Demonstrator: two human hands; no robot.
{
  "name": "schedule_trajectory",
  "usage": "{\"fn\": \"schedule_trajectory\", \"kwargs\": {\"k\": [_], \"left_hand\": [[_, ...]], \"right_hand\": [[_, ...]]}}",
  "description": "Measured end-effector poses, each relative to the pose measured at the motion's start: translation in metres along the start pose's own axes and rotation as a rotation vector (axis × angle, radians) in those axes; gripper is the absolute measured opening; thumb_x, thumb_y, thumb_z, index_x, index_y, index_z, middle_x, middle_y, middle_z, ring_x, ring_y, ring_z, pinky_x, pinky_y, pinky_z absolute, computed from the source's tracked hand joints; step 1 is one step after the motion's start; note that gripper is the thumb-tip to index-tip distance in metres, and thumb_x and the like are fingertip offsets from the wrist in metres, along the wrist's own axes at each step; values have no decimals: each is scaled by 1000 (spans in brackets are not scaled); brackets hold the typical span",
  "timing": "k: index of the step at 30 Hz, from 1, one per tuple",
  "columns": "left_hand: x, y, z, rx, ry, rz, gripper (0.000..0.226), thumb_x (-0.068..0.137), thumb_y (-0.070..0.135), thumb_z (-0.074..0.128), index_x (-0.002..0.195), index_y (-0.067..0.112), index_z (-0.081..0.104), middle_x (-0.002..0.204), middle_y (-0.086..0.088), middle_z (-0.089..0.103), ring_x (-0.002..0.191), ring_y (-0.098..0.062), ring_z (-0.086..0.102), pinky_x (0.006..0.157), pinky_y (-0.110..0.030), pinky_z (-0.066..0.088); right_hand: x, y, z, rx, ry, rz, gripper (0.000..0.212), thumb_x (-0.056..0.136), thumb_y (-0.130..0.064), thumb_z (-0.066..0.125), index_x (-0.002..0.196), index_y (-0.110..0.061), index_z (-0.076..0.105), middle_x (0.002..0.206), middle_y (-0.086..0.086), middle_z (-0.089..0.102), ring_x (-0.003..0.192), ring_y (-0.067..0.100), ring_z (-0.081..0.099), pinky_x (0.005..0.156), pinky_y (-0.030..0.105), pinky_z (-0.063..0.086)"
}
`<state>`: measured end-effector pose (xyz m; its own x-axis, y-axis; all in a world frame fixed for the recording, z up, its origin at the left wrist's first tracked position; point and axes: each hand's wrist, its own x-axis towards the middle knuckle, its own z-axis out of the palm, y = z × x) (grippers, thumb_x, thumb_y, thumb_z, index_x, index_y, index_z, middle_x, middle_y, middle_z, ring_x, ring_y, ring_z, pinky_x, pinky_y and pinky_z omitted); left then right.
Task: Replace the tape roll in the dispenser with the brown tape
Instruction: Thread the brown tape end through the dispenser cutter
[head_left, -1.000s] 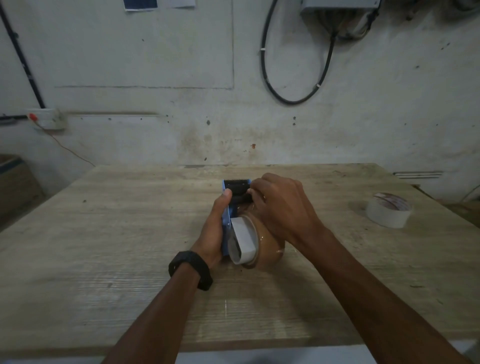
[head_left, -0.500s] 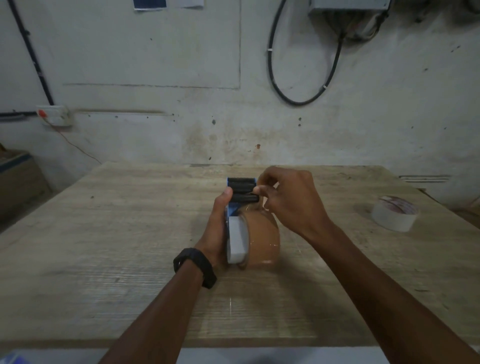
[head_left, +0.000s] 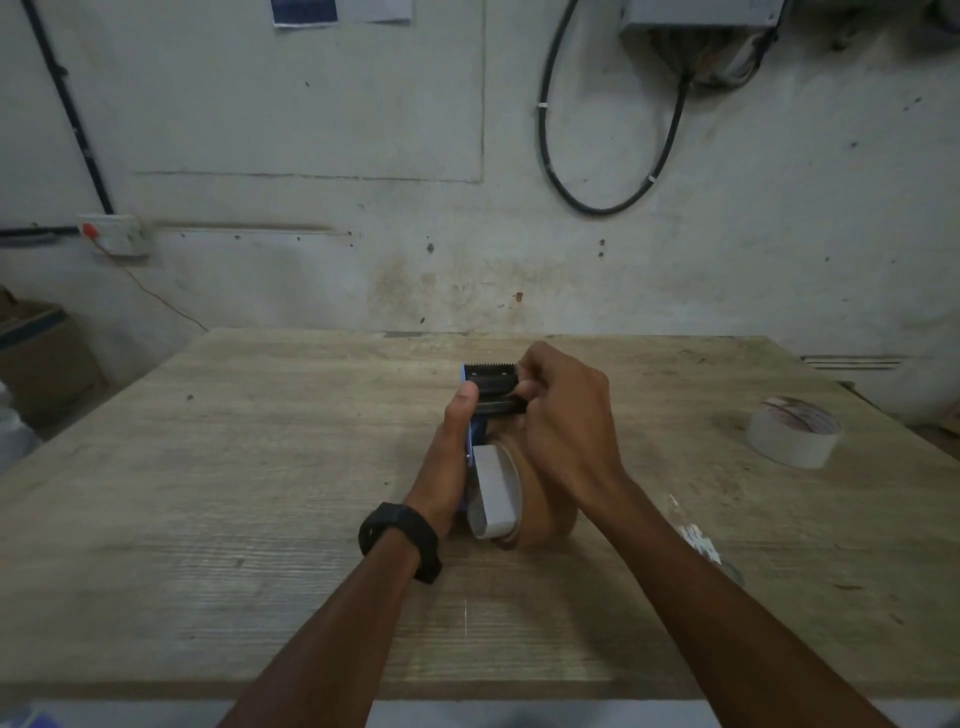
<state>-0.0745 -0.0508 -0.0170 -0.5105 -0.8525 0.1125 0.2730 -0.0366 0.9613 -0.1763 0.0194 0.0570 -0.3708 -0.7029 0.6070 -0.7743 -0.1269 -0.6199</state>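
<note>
A blue and black tape dispenser (head_left: 491, 382) sits in the middle of the wooden table (head_left: 208, 467), its toothed blade pointing away from me. The brown tape roll (head_left: 545, 519) is mounted on it, with a grey hub piece (head_left: 496, 491) on its left side. My left hand (head_left: 452, 452) grips the dispenser from the left, thumb up by the black front part. My right hand (head_left: 566, 426) lies over the roll's top, its fingertips pinched at the black roller just behind the blade. What the fingertips pinch is hidden.
A white tape roll (head_left: 794, 431) lies flat at the table's right side. A cardboard box (head_left: 36, 353) stands on the floor at the far left. The wall runs right behind the table's far edge. A small white scrap (head_left: 701, 540) lies right of my right forearm.
The dispenser tilted slightly back and forth in my hands. My right fingertips moved from the roll's top forward to the black roller by the blade. The view shifted a little.
</note>
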Motion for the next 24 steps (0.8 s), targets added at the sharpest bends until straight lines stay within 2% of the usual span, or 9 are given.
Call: {"fn": "schedule_trajectory", "kwargs": {"k": [4,7,9,11,14,16,20,22,24], "left_hand": [[-1,1,-1,18,-32,-6,62,70,85,53,114,44,72,110,-5,80,96,-24,78,79,-40,58],[-2,0,-1,25,-67,-11,84,59,91,63,123,37,67,112,-6,80,96,-24,77,77,-35,61],[-3,1,-2,19,-95,-6,90,56,90,66,126,34,65,114,-7,79,99,-25,76,82,-38,61],[-3,2,-2,28,-107,0,93,55,91,66,127,33,64,116,-8,79,102,-27,75,88,-43,59],[-3,2,-2,47,-94,23,96,54,93,65,129,33,63,117,-7,78,104,-26,74,93,-46,56],[-3,3,-1,57,-74,30,98,53,94,64,129,33,63,117,-6,78,104,-25,75,93,-47,55],[-2,2,-2,41,-82,45,80,58,92,64,119,40,71,115,-6,79,101,-26,76,88,-44,57],[-3,3,-1,30,-78,45,74,61,90,63,115,42,73,117,-7,78,102,-26,75,87,-43,57],[-2,3,1,7,-53,33,81,62,89,64,122,36,71,120,-10,77,102,-28,75,84,-41,59]], "right_hand": [[-6,7,1,63,69,-28,24,77,17,45,74,-4,56,69,10,63,68,24,63,57,31,51],[-10,10,1,96,118,-66,27,76,18,47,73,-8,53,65,2,60,62,13,58,53,22,50],[-13,12,0,123,156,-77,31,76,18,48,71,-13,52,61,-9,52,60,4,51,54,12,45],[-15,12,0,123,178,-79,32,76,19,55,72,-13,52,60,-12,49,59,0,48,54,9,42],[-15,15,1,120,204,-126,30,73,23,61,72,-6,55,61,-10,49,59,-4,47,56,6,40],[-15,17,1,127,218,-164,28,71,26,60,71,-2,56,62,0,54,59,-3,47,57,6,40],[-20,21,4,154,246,-226,29,65,30,54,71,2,57,64,11,58,62,14,51,56,16,41],[-20,20,4,148,234,-227,25,67,25,54,73,1,57,65,8,58,61,12,49,56,13,41],[-15,16,4,120,183,-184,23,73,19,59,77,-4,58,69,0,58,61,4,49,57,8,42]]}}
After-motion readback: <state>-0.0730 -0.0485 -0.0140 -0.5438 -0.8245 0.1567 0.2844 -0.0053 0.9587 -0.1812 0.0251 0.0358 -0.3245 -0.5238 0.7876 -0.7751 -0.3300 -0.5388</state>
